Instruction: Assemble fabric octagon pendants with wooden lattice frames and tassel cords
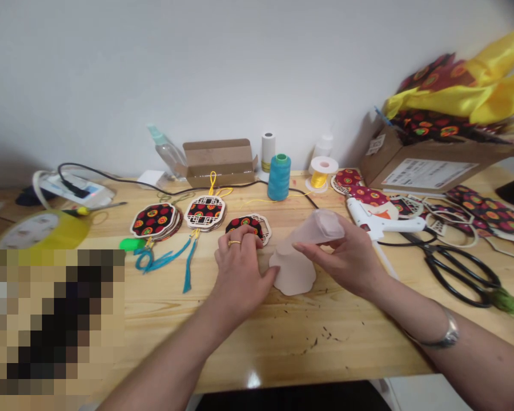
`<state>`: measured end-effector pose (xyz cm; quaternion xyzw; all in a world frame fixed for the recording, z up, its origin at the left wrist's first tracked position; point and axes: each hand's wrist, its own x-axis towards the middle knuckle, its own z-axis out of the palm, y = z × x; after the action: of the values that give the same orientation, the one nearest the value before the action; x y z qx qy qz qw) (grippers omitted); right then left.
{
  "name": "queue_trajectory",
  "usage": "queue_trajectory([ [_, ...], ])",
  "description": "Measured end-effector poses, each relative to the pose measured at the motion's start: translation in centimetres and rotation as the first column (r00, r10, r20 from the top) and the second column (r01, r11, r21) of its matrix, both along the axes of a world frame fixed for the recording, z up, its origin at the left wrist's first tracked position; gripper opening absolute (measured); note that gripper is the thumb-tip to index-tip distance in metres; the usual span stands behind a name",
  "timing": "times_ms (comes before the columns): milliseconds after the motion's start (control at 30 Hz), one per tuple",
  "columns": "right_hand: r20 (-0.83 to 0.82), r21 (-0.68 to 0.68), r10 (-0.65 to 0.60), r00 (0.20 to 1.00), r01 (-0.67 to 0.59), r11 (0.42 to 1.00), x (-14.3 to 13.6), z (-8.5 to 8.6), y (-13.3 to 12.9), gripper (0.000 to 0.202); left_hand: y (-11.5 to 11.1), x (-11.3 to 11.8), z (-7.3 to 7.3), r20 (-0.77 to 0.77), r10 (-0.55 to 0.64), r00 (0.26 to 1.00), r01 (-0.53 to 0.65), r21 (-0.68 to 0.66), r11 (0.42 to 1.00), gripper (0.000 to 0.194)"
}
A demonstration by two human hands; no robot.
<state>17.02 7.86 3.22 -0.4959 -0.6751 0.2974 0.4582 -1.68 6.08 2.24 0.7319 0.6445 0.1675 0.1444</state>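
Observation:
My right hand (346, 257) is closed around a translucent white squeeze bottle (310, 229), tilted so that its narrow end points down-left over a pale, scallop-edged flat piece (295, 277). Whether anything comes out of the bottle I cannot tell. My left hand (242, 262) rests on the table with thumb and fingers apart. Its thumb touches the left edge of the pale piece, and its fingertips are at a dark patterned fabric piece (244, 224), partly covering it. Beside that fabric lies a pale cut-out frame (264, 231).
Left lie stacked fabric ornaments (154, 220), a latticed ornament (204, 211) and blue tassels (163, 261). Behind stand a blue thread spool (279, 178) and an open carton (220, 160). Right are a white glue gun (368, 220), black scissors (462, 274) and a fabric-filled box (424, 162).

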Motion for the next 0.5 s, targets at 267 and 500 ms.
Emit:
queue_trajectory([
  [267, 0.035, 0.053, 0.008, 0.999, -0.010, 0.999, 0.03, 0.00, 0.10, 0.018, -0.03, 0.05, -0.17, -0.013, 0.006, 1.000, -0.006, 0.000, 1.000, 0.030],
  [500, 0.023, 0.066, -0.003, 1.000, 0.002, 0.998, 0.29, -0.05, 0.16, 0.020, 0.03, 0.17, -0.03, -0.015, 0.022, 1.000, -0.023, -0.035, 0.999, 0.029],
])
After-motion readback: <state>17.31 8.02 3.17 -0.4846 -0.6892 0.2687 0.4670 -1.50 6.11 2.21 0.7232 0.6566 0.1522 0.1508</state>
